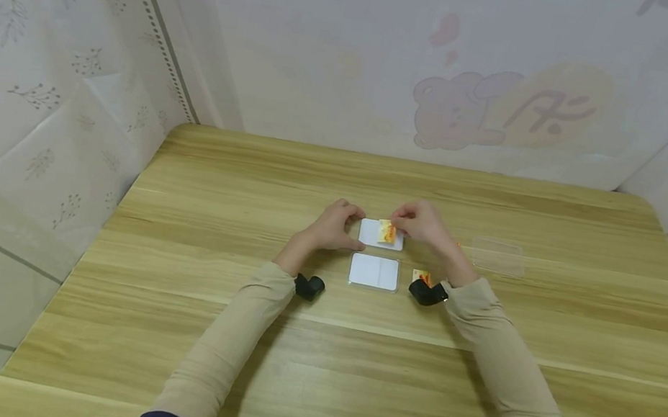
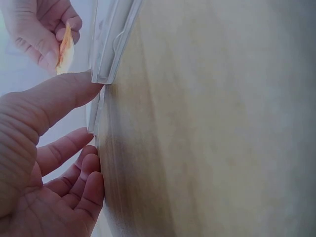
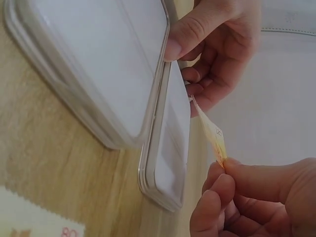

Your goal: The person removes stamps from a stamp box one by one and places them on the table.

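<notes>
A yellow-orange postage stamp [image 1: 385,232] with a perforated edge is pinched between the thumb and fingers of my right hand [image 1: 426,224]. It hangs above a shallow clear case [image 1: 368,233] with a white inside. With thumb and index finger at the left corners of that case, my left hand [image 1: 331,226] holds it on the table. In the right wrist view the stamp [image 3: 216,136] stands tilted, apart from the case. Nearer to me lies a second white-lined clear case [image 1: 366,270]. Another stamp [image 3: 34,219] lies on the table, partly hidden by the right wrist camera in the head view.
A transparent flat lid [image 1: 498,256] lies right of the right hand. Beside the right wrist a small orange bit [image 1: 459,244] shows, mostly hidden. The wooden table [image 1: 307,379] meets a patterned curtain [image 1: 306,51] at its back edge.
</notes>
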Demonstrator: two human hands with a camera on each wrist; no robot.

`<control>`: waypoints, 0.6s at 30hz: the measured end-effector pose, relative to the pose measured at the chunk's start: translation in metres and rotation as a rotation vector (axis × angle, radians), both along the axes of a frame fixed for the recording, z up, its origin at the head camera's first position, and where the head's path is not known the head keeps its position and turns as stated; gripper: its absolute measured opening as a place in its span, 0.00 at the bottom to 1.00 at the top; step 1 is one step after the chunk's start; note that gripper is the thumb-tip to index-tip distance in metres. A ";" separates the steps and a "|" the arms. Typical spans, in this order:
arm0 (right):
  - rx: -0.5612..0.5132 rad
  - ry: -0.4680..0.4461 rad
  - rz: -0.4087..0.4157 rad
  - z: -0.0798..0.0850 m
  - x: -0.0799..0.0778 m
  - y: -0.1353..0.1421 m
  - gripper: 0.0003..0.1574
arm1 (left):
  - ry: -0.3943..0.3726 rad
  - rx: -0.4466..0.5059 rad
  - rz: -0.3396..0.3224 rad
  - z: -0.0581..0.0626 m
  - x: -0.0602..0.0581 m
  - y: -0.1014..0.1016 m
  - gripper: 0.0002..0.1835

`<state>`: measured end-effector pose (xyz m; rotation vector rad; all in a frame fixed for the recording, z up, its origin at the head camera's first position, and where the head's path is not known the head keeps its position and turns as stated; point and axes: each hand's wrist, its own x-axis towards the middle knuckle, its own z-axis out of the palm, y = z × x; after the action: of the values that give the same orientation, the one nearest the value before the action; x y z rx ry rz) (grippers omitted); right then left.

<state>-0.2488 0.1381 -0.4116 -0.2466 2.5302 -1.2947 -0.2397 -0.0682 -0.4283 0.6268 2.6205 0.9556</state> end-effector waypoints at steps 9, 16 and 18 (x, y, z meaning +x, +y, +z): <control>-0.014 -0.012 -0.022 0.001 0.003 0.007 0.11 | -0.013 0.014 -0.005 0.001 0.001 0.000 0.33; -0.018 -0.017 -0.037 -0.003 0.004 0.016 0.10 | -0.011 0.007 -0.001 0.000 0.001 0.000 0.32; -0.023 -0.032 -0.044 -0.003 0.005 0.018 0.10 | -0.011 0.007 -0.001 0.000 0.002 0.000 0.32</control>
<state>-0.2436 0.1561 -0.4150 -0.1753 2.5083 -1.3344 -0.2381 -0.0683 -0.4286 0.6220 2.6081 0.9660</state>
